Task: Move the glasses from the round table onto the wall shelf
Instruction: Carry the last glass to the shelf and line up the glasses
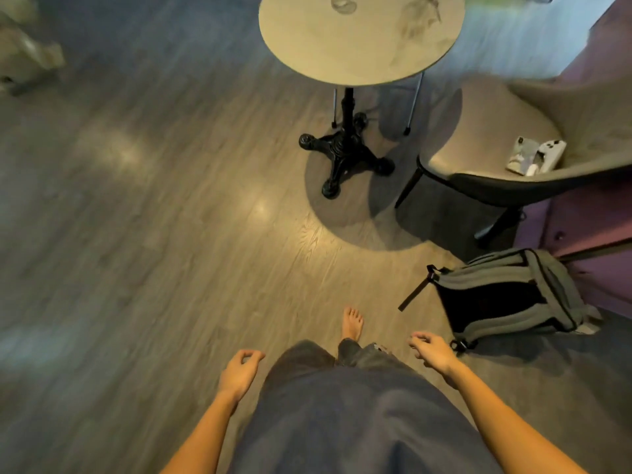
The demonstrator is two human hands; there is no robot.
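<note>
The round table [359, 53] with a pale top and black cast-iron foot stands ahead at the top of the head view. One clear glass [343, 3] rests near its far edge, cut off by the frame's top. My left hand [239, 371] hangs low beside my left leg, fingers loosely curled and holding nothing. My right hand [431, 348] hangs at my right side, fingers loosely apart and holding nothing too. Both hands are far below and short of the table. No wall shelf is in view.
A beige upholstered chair [496, 131] sits right of the table with a small patterned item [535, 155] on its seat. A grey and black backpack [506, 295] lies on the wooden floor at my right. My bare foot [352, 323] steps forward. A blurred pale object [27, 46] is far left.
</note>
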